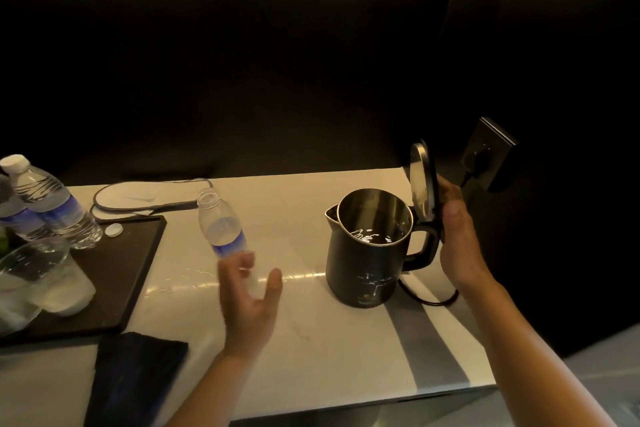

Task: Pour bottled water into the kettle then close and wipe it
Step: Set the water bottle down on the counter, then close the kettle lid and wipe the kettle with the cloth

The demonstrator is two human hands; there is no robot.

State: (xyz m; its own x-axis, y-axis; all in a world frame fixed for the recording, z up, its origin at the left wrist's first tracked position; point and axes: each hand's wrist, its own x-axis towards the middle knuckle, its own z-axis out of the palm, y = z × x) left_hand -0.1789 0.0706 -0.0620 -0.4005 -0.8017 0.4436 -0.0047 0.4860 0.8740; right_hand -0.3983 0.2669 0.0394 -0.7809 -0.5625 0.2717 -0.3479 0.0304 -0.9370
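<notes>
A black kettle (363,263) stands on the white counter (311,340) with water in it. Its lid (420,180) is swung up and stands upright. My right hand (457,239) is behind the handle, with fingers curled round the back edge of the lid. An uncapped, nearly empty water bottle (221,229) stands slightly tilted left of the kettle. My left hand (247,295) is at the bottle's base with fingers spread, palm toward it; its lower part is hidden behind my fingers. The white cap (114,229) lies on the tray.
A dark tray (138,270) at the left holds two sealed bottles (52,204) and clear glasses (52,281). A folded dark cloth (135,381) lies near the front edge. The kettle's cord (429,298) runs to a wall socket (485,156). A cable (152,198) loops at the back.
</notes>
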